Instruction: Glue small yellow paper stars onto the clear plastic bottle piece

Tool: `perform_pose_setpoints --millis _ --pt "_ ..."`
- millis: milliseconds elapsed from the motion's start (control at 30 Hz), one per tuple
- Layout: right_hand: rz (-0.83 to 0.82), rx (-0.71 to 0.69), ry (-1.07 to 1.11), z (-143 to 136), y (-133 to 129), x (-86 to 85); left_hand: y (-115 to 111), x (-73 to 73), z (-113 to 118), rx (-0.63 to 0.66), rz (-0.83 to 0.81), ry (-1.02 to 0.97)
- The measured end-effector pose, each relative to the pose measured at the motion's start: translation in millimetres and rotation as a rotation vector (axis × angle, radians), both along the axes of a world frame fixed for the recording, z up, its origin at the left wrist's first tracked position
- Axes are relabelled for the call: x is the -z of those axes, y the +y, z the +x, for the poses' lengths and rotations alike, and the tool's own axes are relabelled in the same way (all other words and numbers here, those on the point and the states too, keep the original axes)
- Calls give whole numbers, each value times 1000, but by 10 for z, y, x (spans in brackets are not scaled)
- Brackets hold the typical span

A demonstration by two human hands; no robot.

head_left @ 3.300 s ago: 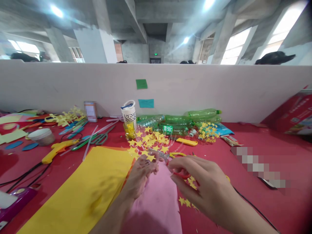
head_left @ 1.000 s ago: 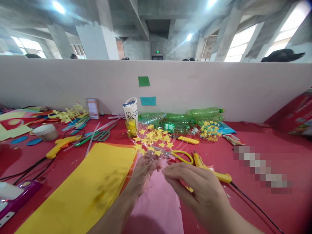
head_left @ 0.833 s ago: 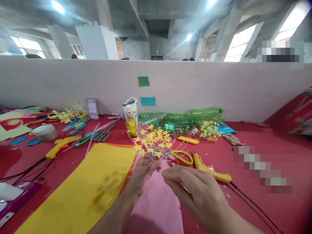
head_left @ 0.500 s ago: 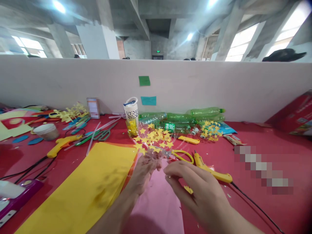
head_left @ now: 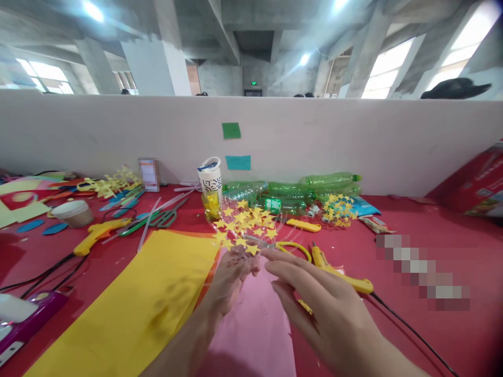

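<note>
While the left grip (head_left: 238, 267) holds star-decked clear plastic (head_left: 248, 220), the right grip (head_left: 322, 290) released, a see-through cup (head_left: 205, 204) contains yellow pieces (head_left: 212, 203).

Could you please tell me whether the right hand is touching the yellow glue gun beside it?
Cannot tell: in the head view, the right hand overlaps the yellow glue gun, hiding any gap.

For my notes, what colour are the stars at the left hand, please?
The stars at the left hand are yellow, clearest in the head view.
</note>
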State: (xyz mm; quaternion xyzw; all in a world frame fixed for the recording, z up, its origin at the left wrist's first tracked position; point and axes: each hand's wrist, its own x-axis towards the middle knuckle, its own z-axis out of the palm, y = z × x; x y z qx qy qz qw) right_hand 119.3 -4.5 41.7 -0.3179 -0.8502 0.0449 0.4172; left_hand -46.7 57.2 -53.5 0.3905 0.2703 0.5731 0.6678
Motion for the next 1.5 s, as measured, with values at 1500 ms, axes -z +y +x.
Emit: perform_pose_setpoints --millis 1500 --pt "-125 148 -203 -116 178 305 -99 -42 73 -2 -152 -114"
